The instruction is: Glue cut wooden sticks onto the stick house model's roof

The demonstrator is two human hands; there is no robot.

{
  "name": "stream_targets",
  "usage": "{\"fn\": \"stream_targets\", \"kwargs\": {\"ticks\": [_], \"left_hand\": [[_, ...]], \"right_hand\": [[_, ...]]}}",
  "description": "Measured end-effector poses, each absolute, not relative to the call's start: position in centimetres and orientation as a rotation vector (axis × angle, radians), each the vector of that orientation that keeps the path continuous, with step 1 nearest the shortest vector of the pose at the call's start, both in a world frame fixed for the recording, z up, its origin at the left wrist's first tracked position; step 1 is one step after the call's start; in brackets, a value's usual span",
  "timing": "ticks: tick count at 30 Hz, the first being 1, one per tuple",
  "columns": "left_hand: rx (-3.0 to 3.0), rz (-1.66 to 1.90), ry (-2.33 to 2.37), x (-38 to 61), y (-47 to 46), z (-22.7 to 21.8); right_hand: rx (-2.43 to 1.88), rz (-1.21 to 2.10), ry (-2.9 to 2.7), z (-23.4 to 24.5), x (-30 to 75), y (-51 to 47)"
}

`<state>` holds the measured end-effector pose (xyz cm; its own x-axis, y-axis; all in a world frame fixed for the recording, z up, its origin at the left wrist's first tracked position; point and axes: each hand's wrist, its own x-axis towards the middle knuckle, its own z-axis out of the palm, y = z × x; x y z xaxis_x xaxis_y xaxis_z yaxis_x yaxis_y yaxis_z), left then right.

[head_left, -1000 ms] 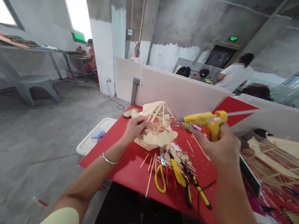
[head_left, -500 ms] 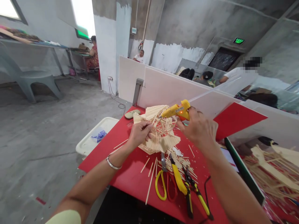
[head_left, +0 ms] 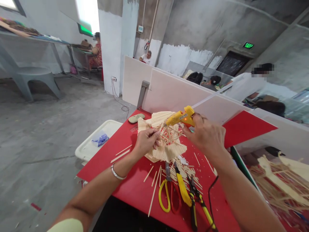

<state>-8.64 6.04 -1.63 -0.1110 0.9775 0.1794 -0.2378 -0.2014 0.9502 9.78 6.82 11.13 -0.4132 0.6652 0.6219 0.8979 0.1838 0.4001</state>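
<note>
A model built of thin wooden sticks (head_left: 172, 152), with fan-like slatted panels and an open lattice in its middle, rests on the red tabletop. My left hand (head_left: 147, 139) is at the model's left side, thumb and fingers pinched on a thin wooden stick partly hidden by the fingertips. In my right hand (head_left: 205, 130) is a yellow hot glue gun (head_left: 181, 117) with its small light glowing. Its nozzle points down left at the lattice, close to my left fingertips; whether it touches is too small to tell. A clear glue stick (head_left: 211, 95) seems to extend from its back.
Scissors (head_left: 164, 196), a yellow-handled cutter (head_left: 183, 190) and pliers (head_left: 202, 206) lie in front of the model among loose sticks. A black cord (head_left: 210, 193) runs at right. A white bin (head_left: 88, 137) stands left; a white partition (head_left: 183, 87) rises behind. Other people sit beyond.
The glue gun has lowered slightly, its nozzle nearer my left fingertips. My left hand stays pinched at the model. The whole view has shifted a little.
</note>
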Motion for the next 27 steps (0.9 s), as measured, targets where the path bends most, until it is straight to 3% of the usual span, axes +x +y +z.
{"fn": "stream_targets", "kwargs": {"ticks": [27], "left_hand": [[1.080, 1.538, 0.962, -8.28, 6.56, -2.04]], "right_hand": [[-1.456, -1.147, -2.218, 11.64, 9.94, 7.04]]}}
